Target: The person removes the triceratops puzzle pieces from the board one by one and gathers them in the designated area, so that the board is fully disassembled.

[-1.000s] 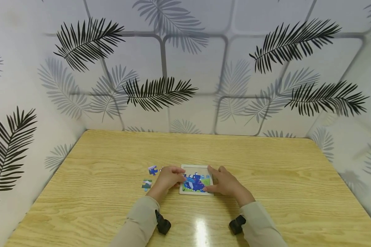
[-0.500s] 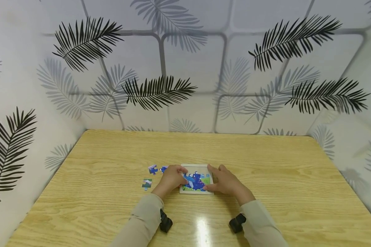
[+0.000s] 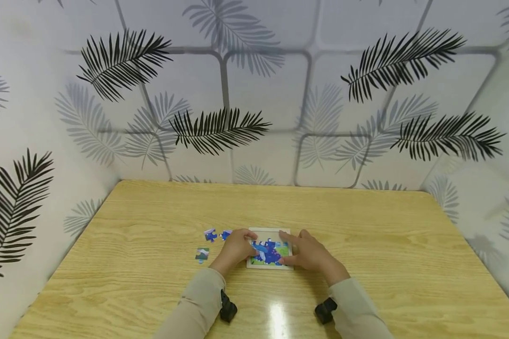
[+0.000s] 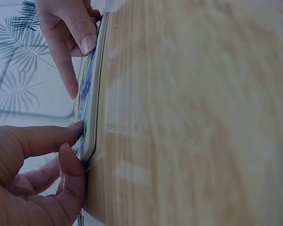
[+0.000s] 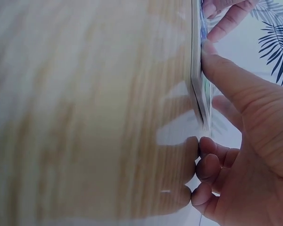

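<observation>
A small jigsaw puzzle (image 3: 271, 254), part filled with a blue and green picture, lies in a light framed tray (image 3: 269, 267). At the tray's left side, my left hand (image 3: 237, 247) has its thumb on the picture and curled fingers against the frame's outer edge. Whether a loose piece is under those fingertips is hidden. My right hand (image 3: 311, 252) spans the right side. Its thumb (image 5: 221, 70) presses on the picture near the lower right, while the index finger stretches over the upper right corner. The other right fingers (image 5: 208, 167) bend against the tabletop.
Left of the tray lie loose puzzle pieces: a blue one (image 3: 210, 235), another blue one (image 3: 225, 234) beside the left hand, and a green and white one (image 3: 202, 254). The wooden table (image 3: 365, 226) meets a leaf-patterned wall covering (image 3: 280, 94) behind.
My left hand has shifted slightly right onto the tray's left edge, uncovering a blue piece. My right index fingertip has moved a little inward from the tray's upper right corner.
</observation>
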Demonstrator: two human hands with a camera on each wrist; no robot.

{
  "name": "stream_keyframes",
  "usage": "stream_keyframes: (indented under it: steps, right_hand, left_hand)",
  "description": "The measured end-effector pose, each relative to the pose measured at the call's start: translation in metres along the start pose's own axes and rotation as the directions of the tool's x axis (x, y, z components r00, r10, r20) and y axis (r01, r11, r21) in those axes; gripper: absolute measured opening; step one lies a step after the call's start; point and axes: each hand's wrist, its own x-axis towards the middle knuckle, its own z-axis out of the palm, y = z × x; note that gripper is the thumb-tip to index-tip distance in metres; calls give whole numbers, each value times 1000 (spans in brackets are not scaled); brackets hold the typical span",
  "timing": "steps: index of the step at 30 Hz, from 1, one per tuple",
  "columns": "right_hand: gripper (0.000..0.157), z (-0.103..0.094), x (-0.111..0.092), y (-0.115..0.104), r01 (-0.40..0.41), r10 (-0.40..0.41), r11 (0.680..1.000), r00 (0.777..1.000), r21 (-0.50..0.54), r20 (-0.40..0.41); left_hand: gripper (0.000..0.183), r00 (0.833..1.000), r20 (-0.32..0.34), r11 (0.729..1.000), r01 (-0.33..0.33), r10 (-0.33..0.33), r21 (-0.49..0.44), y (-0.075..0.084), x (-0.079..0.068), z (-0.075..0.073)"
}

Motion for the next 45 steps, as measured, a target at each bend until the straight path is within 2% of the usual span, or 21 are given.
stream_keyframes:
  steps: [9, 13, 18, 25, 32, 40, 45]
  right_hand:
    - [55, 3, -2, -1, 113, -111, 987, 994, -113, 20]
    - [50, 1, -3, -3, 144, -140, 983, 989, -117, 39]
    - [49, -1, -4, -5, 124, -120, 989, 992, -79, 49]
    - [49, -2, -3, -5, 90, -86, 993, 995, -71, 60]
    - [48, 1, -2, -3, 95, -93, 995, 994, -24, 62]
    - [48, 3, 0, -1, 72, -71, 997, 996, -8, 61]
    - [48, 2, 0, -2, 78, -78, 997, 995, -1, 57]
  left_hand:
    - [29, 1000, -2, 999, -13, 13, -31, -1, -4, -1]
    - [28, 1000, 2, 1000, -22, 22, -19, 1, -5, -2]
    - [28, 999, 4, 999, -48, 48, -7, 1, -5, -2]
    - [29, 993, -20, 993, -117, 117, 11, -3, -3, -1]
    - [26, 995, -11, 994, -96, 95, -59, -7, -2, -3]
    - [11, 987, 48, 982, -147, 153, -117, -14, 0, -16]
    - [8, 987, 51, 978, -140, 150, -153, -12, -4, -20]
